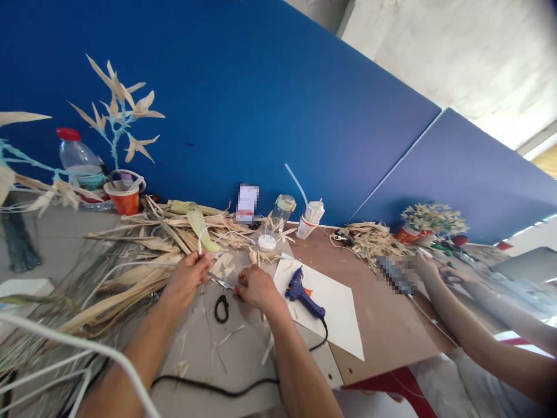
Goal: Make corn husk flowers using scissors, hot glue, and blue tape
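Scissors (222, 282) sit between our tabletop's (243, 355) back and front edges, our right hand (257, 288) curled around 1 side; our left hand (187, 281) pinches a thin pale strip (201, 245) beside 1 green husk (199, 223). Rightward, we see 1 glue gun (305, 295) on white card (346, 325).

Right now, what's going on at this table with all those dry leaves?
A person is working with both bare hands. The left hand pinches a thin pale piece, and the right hand has the scissors, their metal end pointing toward the left hand. Dry leaves lie heaped beside and behind the hands. A blue glue gun rests on a white sheet. Off to the right, another person's hand is busy too.
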The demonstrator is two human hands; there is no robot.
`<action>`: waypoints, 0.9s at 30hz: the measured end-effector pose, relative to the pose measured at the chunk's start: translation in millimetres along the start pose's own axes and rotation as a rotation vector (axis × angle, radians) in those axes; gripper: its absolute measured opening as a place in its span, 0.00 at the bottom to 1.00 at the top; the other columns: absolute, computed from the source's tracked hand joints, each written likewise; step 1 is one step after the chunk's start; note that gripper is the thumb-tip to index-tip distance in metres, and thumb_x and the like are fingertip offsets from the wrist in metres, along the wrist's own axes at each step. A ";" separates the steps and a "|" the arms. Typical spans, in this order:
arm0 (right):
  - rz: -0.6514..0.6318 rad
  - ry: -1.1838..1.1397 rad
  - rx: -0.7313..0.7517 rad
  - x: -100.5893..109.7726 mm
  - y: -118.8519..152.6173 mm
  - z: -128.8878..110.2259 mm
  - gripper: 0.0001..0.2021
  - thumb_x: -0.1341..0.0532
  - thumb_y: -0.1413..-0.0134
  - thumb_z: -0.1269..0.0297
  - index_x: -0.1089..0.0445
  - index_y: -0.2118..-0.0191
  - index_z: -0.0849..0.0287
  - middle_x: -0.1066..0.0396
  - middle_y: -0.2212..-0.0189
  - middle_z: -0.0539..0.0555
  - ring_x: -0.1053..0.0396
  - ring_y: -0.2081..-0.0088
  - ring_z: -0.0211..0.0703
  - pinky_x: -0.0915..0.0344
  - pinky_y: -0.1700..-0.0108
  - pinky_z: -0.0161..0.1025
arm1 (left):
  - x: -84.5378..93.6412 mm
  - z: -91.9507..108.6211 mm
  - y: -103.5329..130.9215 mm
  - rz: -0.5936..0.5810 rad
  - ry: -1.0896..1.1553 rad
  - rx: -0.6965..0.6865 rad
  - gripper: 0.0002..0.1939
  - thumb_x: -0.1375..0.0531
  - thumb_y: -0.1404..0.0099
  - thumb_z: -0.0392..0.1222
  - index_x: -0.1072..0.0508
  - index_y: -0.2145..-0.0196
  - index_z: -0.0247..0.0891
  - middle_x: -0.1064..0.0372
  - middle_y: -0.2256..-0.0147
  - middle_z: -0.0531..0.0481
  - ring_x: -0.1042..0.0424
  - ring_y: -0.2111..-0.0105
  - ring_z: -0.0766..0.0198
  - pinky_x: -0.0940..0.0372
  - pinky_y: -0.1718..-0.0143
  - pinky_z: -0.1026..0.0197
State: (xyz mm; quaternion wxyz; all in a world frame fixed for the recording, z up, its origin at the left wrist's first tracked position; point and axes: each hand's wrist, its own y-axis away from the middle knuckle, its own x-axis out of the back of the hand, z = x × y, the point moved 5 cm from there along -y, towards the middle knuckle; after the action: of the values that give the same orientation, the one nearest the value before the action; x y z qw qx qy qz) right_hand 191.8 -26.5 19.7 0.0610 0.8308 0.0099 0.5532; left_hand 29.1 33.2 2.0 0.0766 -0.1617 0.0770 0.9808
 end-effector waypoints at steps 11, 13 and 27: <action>-0.035 -0.194 0.006 -10.4 -8.1 5.7 0.08 0.31 0.64 0.65 0.31 0.77 0.58 0.31 0.76 0.51 0.37 0.74 0.39 0.47 0.71 0.36 | -3.1 -0.4 1.6 -0.029 -0.015 0.014 0.19 0.33 0.53 0.50 0.36 0.75 0.35 0.39 0.81 0.59 0.54 0.87 0.79 0.57 0.85 0.69; -0.055 -0.362 0.003 -9.9 -9.3 8.5 0.09 0.32 0.66 0.68 0.35 0.80 0.58 0.35 0.81 0.47 0.40 0.77 0.36 0.48 0.73 0.35 | -2.9 0.0 2.0 -0.023 -0.010 0.017 0.18 0.32 0.53 0.49 0.35 0.75 0.35 0.39 0.81 0.59 0.53 0.87 0.79 0.57 0.85 0.69; -0.024 -1.287 -0.067 -4.5 -17.8 17.1 0.12 0.35 0.62 0.63 0.41 0.79 0.58 0.42 0.87 0.42 0.45 0.83 0.31 0.52 0.78 0.31 | -5.4 -3.7 3.9 -0.075 -0.016 0.033 0.21 0.33 0.51 0.55 0.31 0.72 0.34 0.51 0.85 0.63 0.56 0.86 0.76 0.57 0.84 0.68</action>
State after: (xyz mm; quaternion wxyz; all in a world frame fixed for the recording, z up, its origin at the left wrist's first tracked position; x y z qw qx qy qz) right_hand 206.6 -10.8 7.0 0.0869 0.9939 -0.0366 -0.0567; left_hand 34.6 28.0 0.8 0.1164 -0.1556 0.0865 0.9771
